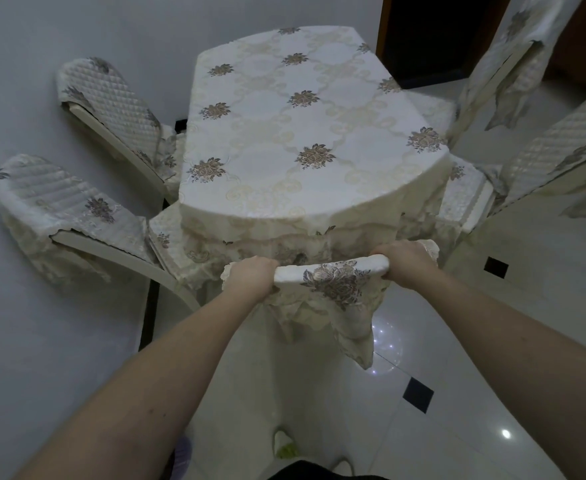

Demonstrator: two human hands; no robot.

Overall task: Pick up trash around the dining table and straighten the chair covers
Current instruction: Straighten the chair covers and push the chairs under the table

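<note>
Arms outstretched — left hand point(250, 277), right hand point(406, 261) gripping chair cover point(333, 277).

A dining table point(305, 133) is seen, fully draped in a cream tablecloth point(260, 188) embroidered with brown flower clusters; its lace hem hangs over the near edge. No separate article is observed on the cloth. The table stands on a glossy white tiled floor point(458, 393) with small black inset squares point(418, 394). A dark strip point(149, 306) is noted along the floor by the left wall. Covered chairs point(59, 216) are set on the floor around the table.
</note>
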